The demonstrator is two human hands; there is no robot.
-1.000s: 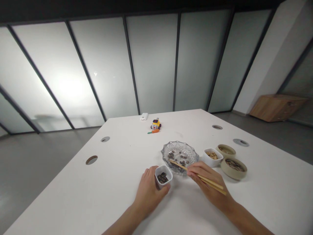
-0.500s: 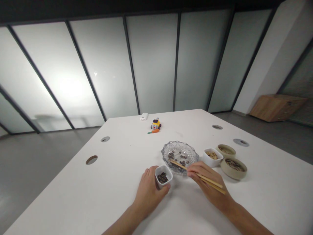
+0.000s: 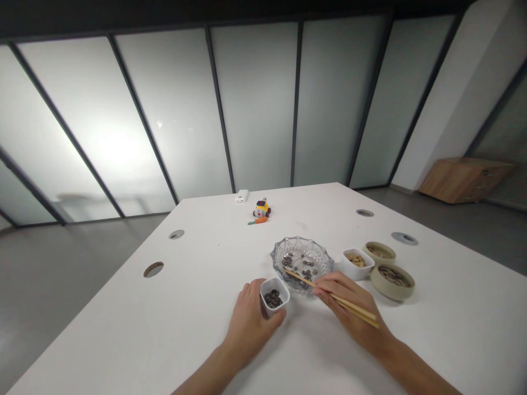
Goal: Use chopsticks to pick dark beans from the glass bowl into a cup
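Note:
My left hand [image 3: 252, 314] is closed round a small white square cup [image 3: 284, 299], its thumb and fingers on the cup's sides. Several dark, glossy beans [image 3: 273, 299] lie inside it. In my right hand [image 3: 349, 302] is a pair of wooden chopsticks [image 3: 348, 303], their tips pointing left into a clear cut-glass bowl [image 3: 325, 258]. More dark beans [image 3: 308, 264] are scattered over the bowl's bottom, mostly at its left and near side. The chopstick tips are at the beans by the bowl's left side; whether they pinch one I cannot tell.
Right of the glass bowl stand a white dish [image 3: 354, 270] of pale brown pieces and two beige bowls, one [image 3: 393, 291] with striped seeds. Farther back are a yellow toy vehicle [image 3: 262, 208], an orange toy carrot [image 3: 260, 220] and a white device [image 3: 242, 196]. The white table [image 3: 197, 280] has round holes.
Almost nothing differs. The whole view has shifted very slightly; both hands, the cup and the chopsticks keep nearly the same places.

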